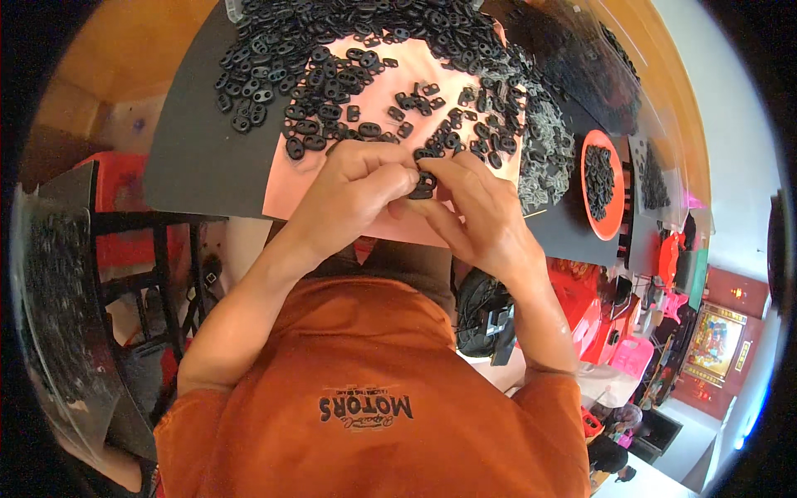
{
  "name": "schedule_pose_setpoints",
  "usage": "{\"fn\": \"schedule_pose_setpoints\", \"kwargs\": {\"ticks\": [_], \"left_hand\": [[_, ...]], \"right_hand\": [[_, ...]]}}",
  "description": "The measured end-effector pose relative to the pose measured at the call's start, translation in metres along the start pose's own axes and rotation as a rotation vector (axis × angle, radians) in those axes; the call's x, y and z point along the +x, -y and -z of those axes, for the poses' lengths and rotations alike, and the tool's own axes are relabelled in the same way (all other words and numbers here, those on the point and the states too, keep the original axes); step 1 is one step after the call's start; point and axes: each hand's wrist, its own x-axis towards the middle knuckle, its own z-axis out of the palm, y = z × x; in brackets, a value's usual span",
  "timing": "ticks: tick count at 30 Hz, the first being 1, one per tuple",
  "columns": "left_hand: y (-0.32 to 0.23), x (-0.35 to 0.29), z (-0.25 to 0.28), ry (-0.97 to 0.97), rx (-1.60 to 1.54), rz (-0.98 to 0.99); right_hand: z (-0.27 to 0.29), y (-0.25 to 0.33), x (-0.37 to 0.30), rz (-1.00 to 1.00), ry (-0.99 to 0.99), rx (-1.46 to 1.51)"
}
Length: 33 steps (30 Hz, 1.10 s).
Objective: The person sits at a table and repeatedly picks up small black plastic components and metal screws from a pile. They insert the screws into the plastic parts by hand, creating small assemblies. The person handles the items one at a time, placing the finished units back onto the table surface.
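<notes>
Between my two hands, near the front edge of a pink sheet, is a black two-holed plastic cord lock. My left hand pinches it from the left, thumb and finger closed. From the right, my right hand grips the same piece with thumb and fingertips. Fingers partly cover it, so its far side is hidden. Loose black cord-lock pieces lie scattered on the sheet just beyond my hands. A large heap of similar black pieces spreads behind them.
Small clear or grey pieces are heaped right of the sheet on the black table. Farther right, an orange-red plate holds small dark parts. A black-framed rack stands at the left. Red and pink items fill the right background.
</notes>
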Motion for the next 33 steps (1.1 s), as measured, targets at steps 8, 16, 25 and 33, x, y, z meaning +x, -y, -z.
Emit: {"fn": "schedule_pose_setpoints", "kwargs": {"ticks": [8, 16, 25, 33], "left_hand": [[-0.002, -0.002, 0.001, 0.04, 0.024, 0.007], [0.0, -0.001, 0.003, 0.089, 0.03, -0.026], [0.0, 0.0, 0.004, 0.082, 0.137, -0.089], [-0.003, -0.002, 0.002, 0.105, 0.057, 0.009]], "right_hand": [[0.001, -0.006, 0.0, 0.033, -0.006, -0.06], [-0.001, -0.005, 0.007, 0.144, 0.003, -0.167], [0.0, -0.001, 0.009, 0.146, 0.032, -0.189], [0.004, 0.002, 0.004, 0.116, 0.039, -0.156]]}}
